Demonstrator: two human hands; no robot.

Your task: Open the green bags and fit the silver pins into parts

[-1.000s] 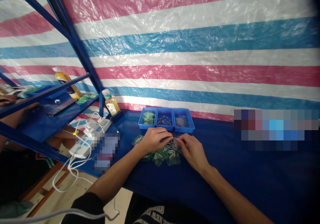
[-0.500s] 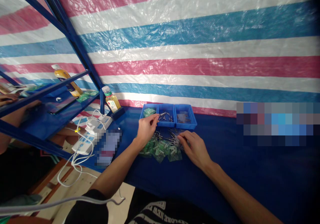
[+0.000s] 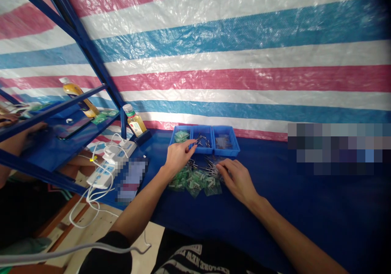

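Our left hand: We hold our left hand (image 3: 178, 156) at the near edge of the middle tray (image 3: 205, 150). Our thumb and pointing finger reach over that edge, with a small gap between their tips.
Our right hand: We rest our right hand (image 3: 240, 179) low over the blue table (image 3: 275, 184). Its thumb and pointing finger bend in close together beside the loose metal pins (image 3: 209, 168). We cannot tell if they pinch anything.
Metal pins: The loose ones lie in a messy heap between our two hands, in front of the trays. More short pins (image 3: 207, 143) lie in the middle tray.
Green packets: We see a pile of green packets (image 3: 195, 183) on the table, on our side of the loose pins. More green packets (image 3: 182, 136) sit in the left tray (image 3: 172, 134).
Right tray: The right tray (image 3: 226, 152) holds clear, flat pieces, too small for us to name.
Left side: A bottle (image 3: 136, 124) stands by the blue frame (image 3: 94, 62). White power strips (image 3: 113, 166) with looped cords lie near it.
Wall: A striped plastic sheet (image 3: 229, 78) hangs behind our trays.
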